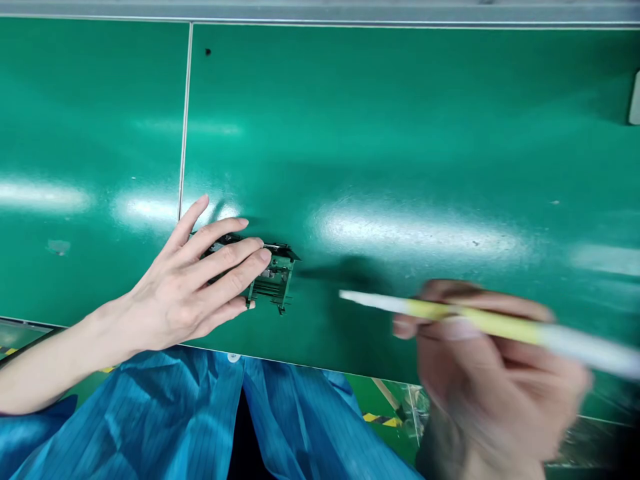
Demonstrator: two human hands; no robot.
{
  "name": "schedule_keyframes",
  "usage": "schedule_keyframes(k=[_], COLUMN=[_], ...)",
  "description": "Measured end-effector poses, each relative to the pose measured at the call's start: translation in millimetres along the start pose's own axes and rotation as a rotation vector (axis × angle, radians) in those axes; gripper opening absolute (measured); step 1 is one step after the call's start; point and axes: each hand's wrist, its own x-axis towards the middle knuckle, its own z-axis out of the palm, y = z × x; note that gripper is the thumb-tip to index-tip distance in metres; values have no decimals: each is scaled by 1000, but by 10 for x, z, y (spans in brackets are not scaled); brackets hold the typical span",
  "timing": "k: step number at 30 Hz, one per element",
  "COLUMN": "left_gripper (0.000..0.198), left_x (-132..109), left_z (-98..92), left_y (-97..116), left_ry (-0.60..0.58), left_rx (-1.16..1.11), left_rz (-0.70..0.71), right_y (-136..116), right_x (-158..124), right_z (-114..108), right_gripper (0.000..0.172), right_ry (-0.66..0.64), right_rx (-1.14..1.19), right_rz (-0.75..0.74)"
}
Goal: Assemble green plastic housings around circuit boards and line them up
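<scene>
Lying under the left grip (193,287), a green-framed component (280,262) rests on the counter (400,100), held between thumb and splayed fingers; well apart, the right grip (500,380) pinches a blurred yellow-and-white pen (493,323). The component seems light, stiff and fragile, best held by its outer frame.

frame (283,273): small, green and black, thin bars at the near end, on the bench (400,120), partly covered
pen (497,325): yellow middle, white ends, blurred, slanting above the bench, tip toward frame
</scene>
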Motion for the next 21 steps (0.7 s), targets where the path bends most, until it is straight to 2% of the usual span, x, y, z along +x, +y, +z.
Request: schedule_keyframes(k=[2, 4, 14, 21], left_gripper=[41, 41, 41, 41], left_x=[-6, -11, -17, -34], left_z=[-1, -3, 6, 9], left_y=[0, -2, -23, -16], left_ry=[-11, -26, -12, -46], left_rx=[-6, -21, -20, -37], left_rz=[-3, -14, 9, -23], right_y=[-26, -45, -87, -101], right_x=[23, 54, 154, 161], right_z=[122, 216, 365, 375], right_gripper=[26, 28, 24, 23], right_ry=[-20, -97, -186, -222], right_rx=[340, 475, 221, 179], right_rz=[71, 102, 57, 59])
